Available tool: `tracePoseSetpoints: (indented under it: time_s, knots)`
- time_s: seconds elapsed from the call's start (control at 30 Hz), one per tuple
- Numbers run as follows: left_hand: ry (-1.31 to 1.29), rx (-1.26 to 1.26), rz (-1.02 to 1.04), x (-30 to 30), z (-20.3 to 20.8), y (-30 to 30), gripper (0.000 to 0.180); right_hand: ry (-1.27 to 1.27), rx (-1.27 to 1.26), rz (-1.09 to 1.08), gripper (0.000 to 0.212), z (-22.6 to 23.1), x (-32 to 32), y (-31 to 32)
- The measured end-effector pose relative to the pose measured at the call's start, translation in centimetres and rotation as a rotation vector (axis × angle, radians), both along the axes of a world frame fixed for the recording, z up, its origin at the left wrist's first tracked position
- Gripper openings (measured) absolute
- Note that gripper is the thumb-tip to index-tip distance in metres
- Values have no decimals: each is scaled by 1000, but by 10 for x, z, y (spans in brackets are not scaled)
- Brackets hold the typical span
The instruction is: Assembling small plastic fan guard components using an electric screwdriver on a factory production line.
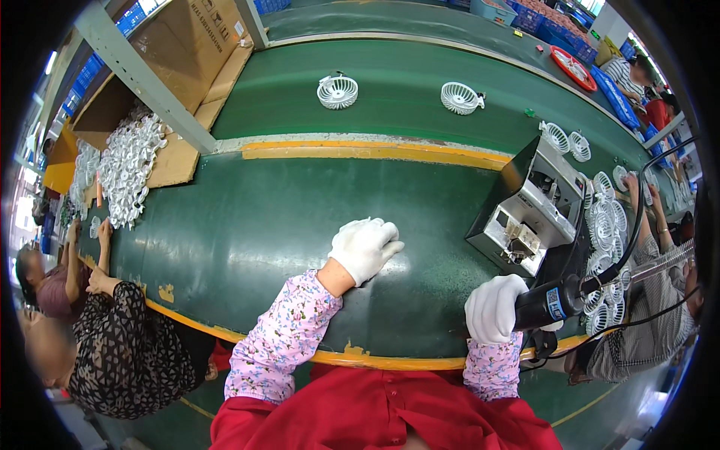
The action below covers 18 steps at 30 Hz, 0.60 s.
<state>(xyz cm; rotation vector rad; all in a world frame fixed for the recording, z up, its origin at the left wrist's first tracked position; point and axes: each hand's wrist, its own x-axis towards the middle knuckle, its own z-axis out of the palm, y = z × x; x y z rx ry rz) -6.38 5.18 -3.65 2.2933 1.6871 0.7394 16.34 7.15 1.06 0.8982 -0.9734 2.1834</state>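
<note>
Far-left corner of the green counter (195, 232): open brown cardboard box (191, 45), grey metal post (142, 75) in front, heap of small white plastic parts (129, 172) spilling out. Past far edge: green belt (401, 105) with white round slatted plastic housings (337, 92). Beyond, right: red oval plastic tray (573, 70), blue plastic crates (527, 19). Left end: co-worker in black patterned top (124, 356).

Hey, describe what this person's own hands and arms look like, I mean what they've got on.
The left hand and right hand wear plain white gloves. Both forearms have pale pink sleeves scattered with small flowers in blue and darker colours. Red clothing shows above the sleeves. On the left, a bare strip of wrist separates glove and sleeve.
</note>
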Motion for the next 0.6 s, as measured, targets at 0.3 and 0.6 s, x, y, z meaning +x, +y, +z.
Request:
tracePoseSetpoints:
  time_s: [0.3, 0.6]
  knots:
    - [-15, 16, -4, 0, -1, 0, 17, 0, 4, -10, 64, 1, 0, -1]
    - [-15, 10, -1, -2, 0, -1, 17, -4, 9, -16, 64, 1, -2, -1]
